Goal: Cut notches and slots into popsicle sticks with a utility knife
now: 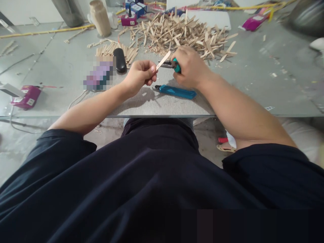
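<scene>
My left hand pinches a flat wooden stick by its lower end, tilted up to the right. My right hand is closed round a teal-handled cutting tool whose dark jaws meet the stick near its middle. Both hands hover over the grey table near its front edge. A blue utility knife lies on the table just below my right hand.
A big heap of wooden sticks lies behind the hands, with a smaller neat row to the left. A black case, a beige jar, magenta devices and yellow rods surround them.
</scene>
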Motion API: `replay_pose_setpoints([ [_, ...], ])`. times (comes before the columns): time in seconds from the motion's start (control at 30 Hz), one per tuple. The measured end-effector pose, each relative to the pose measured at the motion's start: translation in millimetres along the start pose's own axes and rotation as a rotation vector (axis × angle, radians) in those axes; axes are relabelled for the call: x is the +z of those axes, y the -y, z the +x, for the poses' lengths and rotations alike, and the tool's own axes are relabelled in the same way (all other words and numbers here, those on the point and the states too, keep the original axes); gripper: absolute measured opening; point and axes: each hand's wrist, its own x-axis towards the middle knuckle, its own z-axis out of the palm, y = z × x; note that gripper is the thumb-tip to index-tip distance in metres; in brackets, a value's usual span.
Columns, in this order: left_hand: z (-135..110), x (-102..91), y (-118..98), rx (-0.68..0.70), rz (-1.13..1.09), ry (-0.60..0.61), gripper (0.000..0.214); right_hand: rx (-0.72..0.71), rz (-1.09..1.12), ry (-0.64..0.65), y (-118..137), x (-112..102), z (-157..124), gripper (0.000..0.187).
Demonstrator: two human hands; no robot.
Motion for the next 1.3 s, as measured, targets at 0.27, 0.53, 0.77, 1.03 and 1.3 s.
replay_pose_setpoints([
  [0.27,2,0.8,6,-0.049,-0.082,0.072,0.046,-0.023,-0.043,-0.024,0,-6,-2,0.029],
  [0.53,9,-5.5,15,-0.025,-0.025,-0.026,0.042,-0.033,-0.007,0.068,-6,2,1,0.031],
  [0.77,2,3.6,6,0.008,-0.058,-0.025,0.044,-0.032,-0.123,-0.107,6,-3,-2,0.023],
  [1.03,-7,6.8,5,0.159,0.042,0.035,0.031,0.035,-0.067,-0.098,6,4,-2,0.031],
  [1.3,-15,13.6,6,0.158,-0.041,0.074,0.035,0.054,-0.031,-0.140,16,28,-4,0.034],
])
